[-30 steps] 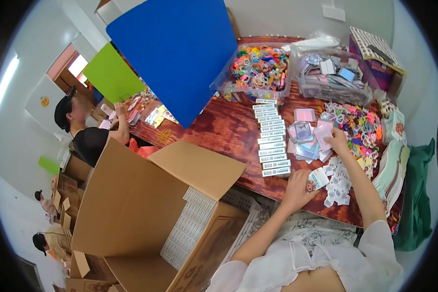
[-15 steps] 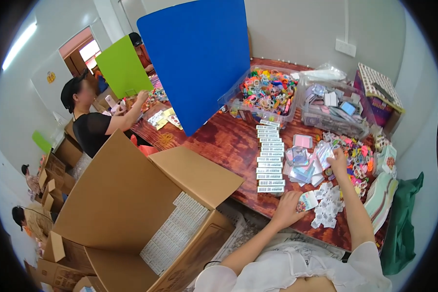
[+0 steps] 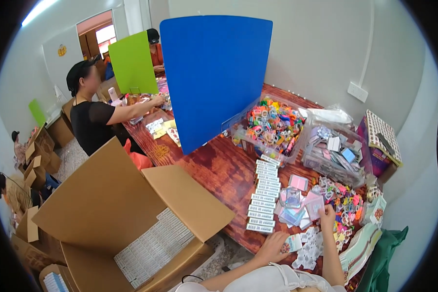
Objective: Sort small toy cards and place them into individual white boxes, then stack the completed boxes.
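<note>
Translucent card [image 3: 315, 206], in the head view: at the right side of a loose pile of pastel cards [image 3: 291, 215] on the table [image 3: 204, 168], pinched by its right edge between fingertips of the right hand [image 3: 328, 213], probably to leave most of its face uncovered. Nearer the wearer, left hand [image 3: 271, 249] closed on the left end of a small printed packet [image 3: 291, 243], far end jutting rightward, perhaps to keep it near both hands. Just right of that, scattered white tags [image 3: 310, 249], seemingly within short reach of either side. Left of the pile, a row of slim white boxes [image 3: 264, 197], likely lined up for order and for separation from the loose cards. Right of the pile, a heap of colourful trinkets [image 3: 345, 197]. Farther back, trinket bin [image 3: 250, 146] and card bin [image 3: 326, 168], both clear and walled, presumably to contain small pieces. To the left, open carton [image 3: 102, 194] with flaps spread, probably for access from above, and packed boxes [image 3: 151, 246] inside. Beyond, upright blue divider [image 3: 216, 82], apparently for separation from a co-worker [image 3: 90, 117].
</note>
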`<state>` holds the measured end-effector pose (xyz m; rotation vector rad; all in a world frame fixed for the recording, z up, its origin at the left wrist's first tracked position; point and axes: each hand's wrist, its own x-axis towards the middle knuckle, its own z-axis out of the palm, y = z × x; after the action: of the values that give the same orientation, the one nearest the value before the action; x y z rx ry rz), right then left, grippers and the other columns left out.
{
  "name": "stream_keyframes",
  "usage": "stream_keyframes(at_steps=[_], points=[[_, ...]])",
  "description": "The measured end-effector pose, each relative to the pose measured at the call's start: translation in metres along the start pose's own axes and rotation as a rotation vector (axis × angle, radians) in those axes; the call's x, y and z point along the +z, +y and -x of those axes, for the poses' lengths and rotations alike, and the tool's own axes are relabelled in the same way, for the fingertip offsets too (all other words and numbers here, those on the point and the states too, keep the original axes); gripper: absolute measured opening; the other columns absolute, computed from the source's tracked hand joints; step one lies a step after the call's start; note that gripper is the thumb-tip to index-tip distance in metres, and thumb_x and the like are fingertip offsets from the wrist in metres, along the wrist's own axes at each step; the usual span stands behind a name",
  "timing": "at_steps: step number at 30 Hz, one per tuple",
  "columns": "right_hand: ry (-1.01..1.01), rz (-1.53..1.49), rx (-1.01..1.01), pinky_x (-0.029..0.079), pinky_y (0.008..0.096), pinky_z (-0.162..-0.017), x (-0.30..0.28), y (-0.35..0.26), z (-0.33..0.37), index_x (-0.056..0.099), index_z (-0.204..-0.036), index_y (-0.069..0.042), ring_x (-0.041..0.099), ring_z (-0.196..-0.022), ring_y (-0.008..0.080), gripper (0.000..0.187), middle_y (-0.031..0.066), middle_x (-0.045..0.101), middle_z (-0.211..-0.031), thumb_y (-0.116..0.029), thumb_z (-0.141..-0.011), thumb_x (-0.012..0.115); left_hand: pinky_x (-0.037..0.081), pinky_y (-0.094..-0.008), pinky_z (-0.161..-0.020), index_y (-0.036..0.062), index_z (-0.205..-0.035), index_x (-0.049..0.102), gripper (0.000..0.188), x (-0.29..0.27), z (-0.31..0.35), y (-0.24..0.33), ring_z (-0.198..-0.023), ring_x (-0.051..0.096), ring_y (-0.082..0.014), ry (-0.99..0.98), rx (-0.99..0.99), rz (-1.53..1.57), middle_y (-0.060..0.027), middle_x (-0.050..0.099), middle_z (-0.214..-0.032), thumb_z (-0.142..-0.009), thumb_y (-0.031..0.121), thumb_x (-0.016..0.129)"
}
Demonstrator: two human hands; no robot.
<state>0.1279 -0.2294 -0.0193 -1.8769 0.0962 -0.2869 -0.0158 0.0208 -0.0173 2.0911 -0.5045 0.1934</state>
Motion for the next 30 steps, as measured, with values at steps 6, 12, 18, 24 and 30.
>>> stream_keyframes(at_steps=[6,12,18,24,30], points=[[0.032,0.254,-0.207,0.041,0.0251,-0.043,-0.003,0.023,-0.004,0.066,-0.091,0.005,0.054,-0.058,0.0099,0.010,0.0051,0.058,-0.101,-0.004,-0.088,0.063,0.033,-0.0512,-0.111,0.0023,-0.134,0.046,0.076,0.009,-0.002,-0.010,-0.124,0.046,-0.0399,-0.052,0.002,-0.028,-0.0206,0.051,-0.128,-0.071,0.024,0.081],[0.034,0.188,-0.167,0.048,0.0316,-0.081,0.008,-0.024,0.010,0.068,-0.102,0.005,0.060,-0.093,0.0241,0.018,0.0129,0.060,-0.103,-0.001,-0.086,0.062,0.032,-0.0522,-0.112,0.0026,-0.134,0.046,0.075,0.004,0.000,-0.002,-0.125,0.047,-0.0390,-0.012,-0.012,0.024,-0.0200,0.052,-0.129,-0.070,0.024,0.081],[0.098,0.306,-0.361,0.049,0.0336,-0.084,0.000,-0.046,0.011,0.067,-0.104,0.005,0.061,-0.095,0.0284,0.020,0.0160,0.062,-0.105,0.000,-0.087,0.059,0.031,-0.0532,-0.113,0.0019,-0.131,0.048,0.072,-0.001,-0.001,0.003,-0.124,0.048,-0.0383,-0.036,-0.002,-0.042,-0.0204,0.053,-0.127,-0.071,0.025,0.081],[0.152,0.180,-0.261,0.050,0.0284,-0.068,-0.020,-0.077,0.033,0.067,-0.106,0.003,0.062,-0.074,0.0165,0.018,0.0083,0.066,-0.085,-0.006,-0.092,0.061,0.032,-0.0573,-0.107,0.0021,-0.125,0.052,0.063,-0.012,-0.010,0.015,-0.117,0.050,-0.0407,-0.043,0.022,-0.018,-0.0197,0.055,-0.117,-0.072,0.020,0.080],[0.057,-0.349,0.286,0.043,0.0192,-0.046,-0.083,-0.073,0.108,0.062,-0.116,0.000,0.056,-0.057,0.0049,0.022,0.0012,0.062,-0.077,-0.007,-0.095,0.060,0.029,-0.0579,-0.110,0.0013,-0.124,0.054,0.064,-0.009,-0.017,0.015,-0.108,0.052,-0.0418,-0.067,-0.033,0.051,-0.0181,0.058,-0.112,-0.071,0.023,0.083]])
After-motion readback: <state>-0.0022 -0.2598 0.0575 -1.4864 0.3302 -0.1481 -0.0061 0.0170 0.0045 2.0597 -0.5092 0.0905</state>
